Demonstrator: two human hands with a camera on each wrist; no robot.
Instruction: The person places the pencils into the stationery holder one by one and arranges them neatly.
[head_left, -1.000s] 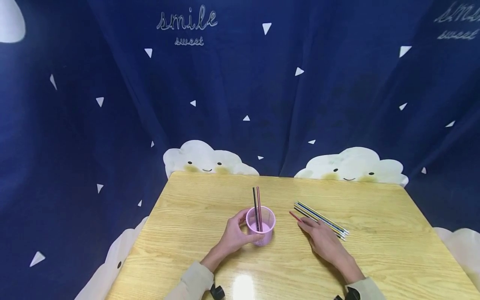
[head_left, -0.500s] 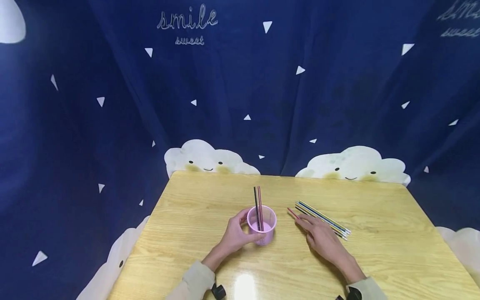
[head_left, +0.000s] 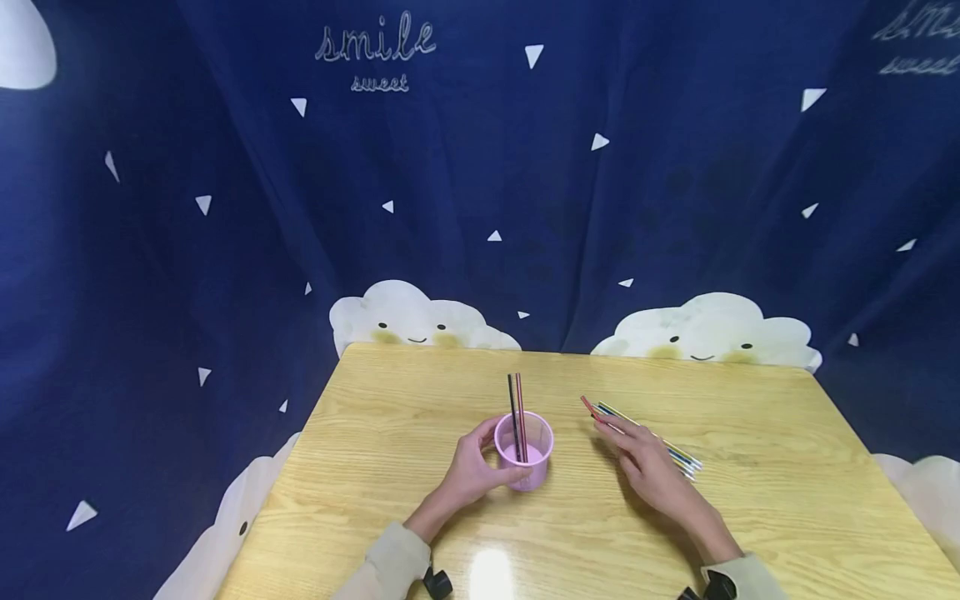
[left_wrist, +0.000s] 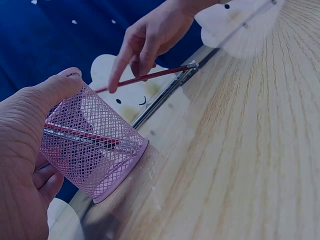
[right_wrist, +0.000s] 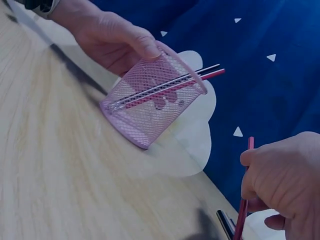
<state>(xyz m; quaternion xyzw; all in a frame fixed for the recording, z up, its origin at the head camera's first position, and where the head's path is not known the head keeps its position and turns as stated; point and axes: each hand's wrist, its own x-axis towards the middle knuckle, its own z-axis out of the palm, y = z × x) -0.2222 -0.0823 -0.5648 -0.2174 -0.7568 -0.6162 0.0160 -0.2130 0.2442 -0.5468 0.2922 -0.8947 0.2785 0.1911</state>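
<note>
A pink mesh pen cup stands upright on the table, and my left hand grips its side with the thumb near the front rim. A black pencil and a red pencil lean together inside it. To the right, my right hand pinches another red pencil between thumb and fingers. That pencil slants, its lower end close to the pencils on the table in the left wrist view. Several pencils, with yellow, blue and black barrels, lie side by side, partly hidden under the right hand.
The wooden table reaches back to a dark blue curtain printed with white clouds and triangles. Each wrist wears a small black camera, and light reflects off the table's near part.
My right hand has lifted the red pencil from beside the other pencils, its tip moving up and over them. The left hand and the cup have stayed in place.
</note>
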